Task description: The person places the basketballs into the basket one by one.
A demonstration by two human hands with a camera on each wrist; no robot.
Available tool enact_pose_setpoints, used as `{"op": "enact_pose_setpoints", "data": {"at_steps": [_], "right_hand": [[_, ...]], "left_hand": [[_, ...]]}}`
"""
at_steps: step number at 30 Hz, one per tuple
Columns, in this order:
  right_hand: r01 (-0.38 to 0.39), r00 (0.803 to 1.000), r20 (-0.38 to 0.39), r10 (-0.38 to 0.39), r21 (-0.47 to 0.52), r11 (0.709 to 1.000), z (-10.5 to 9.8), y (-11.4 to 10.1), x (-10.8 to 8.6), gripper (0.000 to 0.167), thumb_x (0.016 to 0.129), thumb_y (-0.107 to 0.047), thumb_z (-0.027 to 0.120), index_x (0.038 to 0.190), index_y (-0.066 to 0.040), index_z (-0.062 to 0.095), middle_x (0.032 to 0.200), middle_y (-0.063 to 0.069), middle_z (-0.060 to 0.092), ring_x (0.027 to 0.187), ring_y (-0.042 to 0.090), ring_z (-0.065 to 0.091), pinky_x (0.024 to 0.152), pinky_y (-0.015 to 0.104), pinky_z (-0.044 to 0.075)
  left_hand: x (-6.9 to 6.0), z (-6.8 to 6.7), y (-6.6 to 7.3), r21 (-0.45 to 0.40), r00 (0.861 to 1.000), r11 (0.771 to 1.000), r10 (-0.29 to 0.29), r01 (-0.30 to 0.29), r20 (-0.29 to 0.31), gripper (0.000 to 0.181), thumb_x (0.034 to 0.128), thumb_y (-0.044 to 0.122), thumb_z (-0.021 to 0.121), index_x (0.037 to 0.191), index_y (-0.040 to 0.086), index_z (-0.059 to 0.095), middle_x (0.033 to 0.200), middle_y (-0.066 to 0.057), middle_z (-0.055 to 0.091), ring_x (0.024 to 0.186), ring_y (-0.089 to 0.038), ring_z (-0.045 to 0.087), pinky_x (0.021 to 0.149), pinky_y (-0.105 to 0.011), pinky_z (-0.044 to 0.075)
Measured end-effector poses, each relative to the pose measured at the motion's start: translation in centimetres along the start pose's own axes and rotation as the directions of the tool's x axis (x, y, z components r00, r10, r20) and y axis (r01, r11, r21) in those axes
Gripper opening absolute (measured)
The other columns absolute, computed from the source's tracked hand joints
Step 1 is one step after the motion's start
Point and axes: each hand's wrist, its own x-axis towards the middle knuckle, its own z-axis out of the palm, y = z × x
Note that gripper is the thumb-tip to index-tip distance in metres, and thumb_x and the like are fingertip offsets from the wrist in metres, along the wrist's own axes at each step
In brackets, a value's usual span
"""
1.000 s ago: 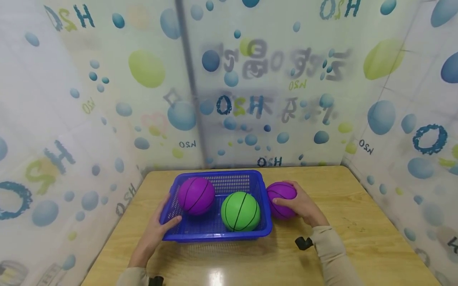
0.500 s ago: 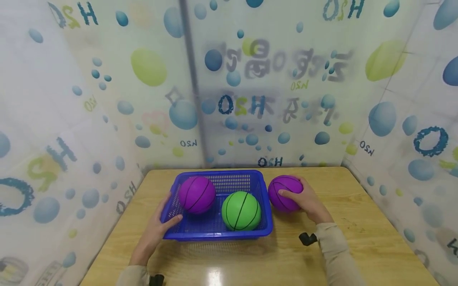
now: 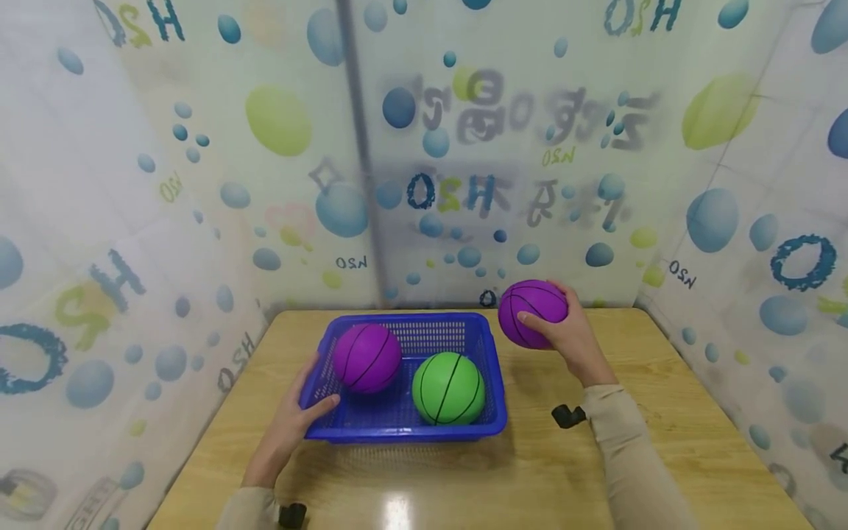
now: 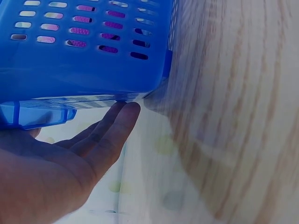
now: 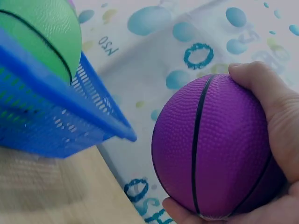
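A blue plastic basket [image 3: 404, 436] stands on the table, with a purple ball [image 3: 366, 359] at its left and a green ball [image 3: 448, 389] at its right. My left hand [image 3: 289, 423] holds the basket's left end, thumb over the rim and fingers against the outer wall. In the left wrist view those fingers [image 4: 110, 133] touch the slotted wall low down. Off the table, beyond the basket's back right corner, my right hand [image 3: 575, 335] grips a second purple ball [image 3: 530, 315]. The right wrist view shows this ball [image 5: 210, 149] between thumb and fingers, apart from the basket.
The wooden table [image 3: 570, 471] runs back to a patterned curtain [image 3: 437, 221], which also closes off both sides. A black wrist device [image 3: 567, 417] is near the right sleeve, another black device [image 3: 292, 515] near the left one.
My right hand has lifted the second purple ball from the table beside the basket, upward and away from me. The left hand and the basket have stayed in place.
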Motion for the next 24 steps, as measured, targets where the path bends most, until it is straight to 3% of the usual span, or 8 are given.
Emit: {"op": "enact_pose_setpoints", "data": {"at_steps": [11, 24], "right_hand": [[0.063, 0.998, 0.020, -0.064, 0.023, 0.998, 2.3, -2.5, 1.0, 0.109, 0.093, -0.034, 0.093, 0.177, -0.029, 0.024, 0.174, 0.020, 0.032, 0.152, 0.047, 0.046, 0.111, 0.064, 0.055], [0.091, 0.992, 0.082, -0.094, 0.045, 0.995, 4.8, -4.0, 1.9, 0.107, 0.092, -0.031, 0.094, 0.176, -0.028, 0.027, 0.172, 0.021, 0.035, 0.150, 0.049, 0.048, 0.110, 0.065, 0.055]], "left_hand": [[-0.2, 0.1, 0.3, -0.007, 1.000, 1.000, -0.001, 0.001, 0.002, 0.097, 0.1028, 0.022, 0.079, 0.180, 0.028, 0.020, 0.186, -0.019, 0.011, 0.169, -0.047, 0.013, 0.132, -0.073, 0.010], [0.0, 0.2, 0.2, -0.021, 1.000, 1.000, 0.011, -0.012, -0.010, 0.096, 0.1021, 0.019, 0.079, 0.180, 0.024, 0.023, 0.185, -0.022, 0.015, 0.166, -0.048, 0.020, 0.132, -0.071, 0.013]]}}
